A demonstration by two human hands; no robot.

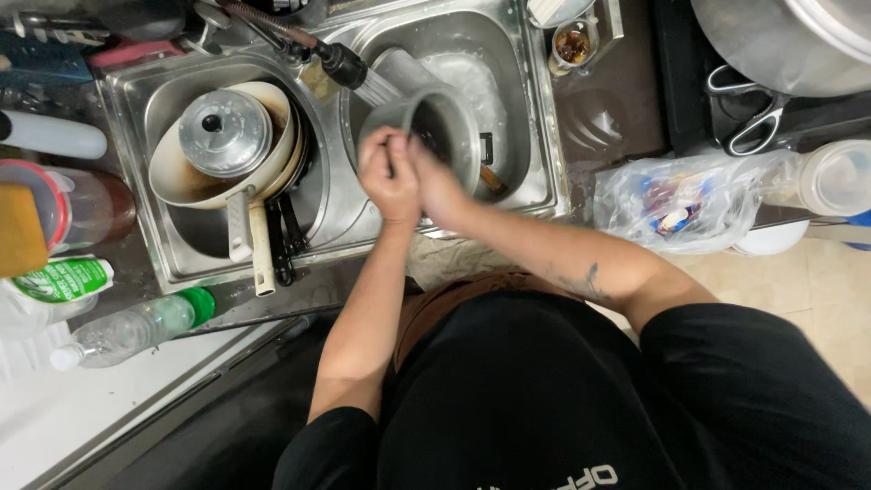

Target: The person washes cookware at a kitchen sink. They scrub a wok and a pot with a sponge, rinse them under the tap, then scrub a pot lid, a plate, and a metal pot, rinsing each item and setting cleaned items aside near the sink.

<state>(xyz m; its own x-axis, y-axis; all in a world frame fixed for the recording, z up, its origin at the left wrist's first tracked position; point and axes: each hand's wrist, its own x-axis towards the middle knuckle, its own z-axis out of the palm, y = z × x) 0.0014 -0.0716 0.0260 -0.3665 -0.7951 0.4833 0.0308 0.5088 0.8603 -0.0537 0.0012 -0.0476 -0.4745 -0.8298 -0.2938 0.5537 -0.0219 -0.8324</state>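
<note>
Left hand (388, 177) grips the grey pot (434, 127) under running water — right hand (440, 186) apparently closed inside it.

Grey metal pot (442, 127) at both hands, dark inside. Black faucet nozzle (342, 65) just above left hand (388, 177), white water stream below it. Silver steel sink (535, 136) around hands. Left of left hand: cream pan (263, 172) with brown-stained inside, shiny silver lid (224, 132) with black knob. Farther left: clear bottle (127, 331) with green cap. Right of right hand (442, 186): clear plastic bag (680, 200), blue-red contents; scissors (748, 109) silver.
</note>
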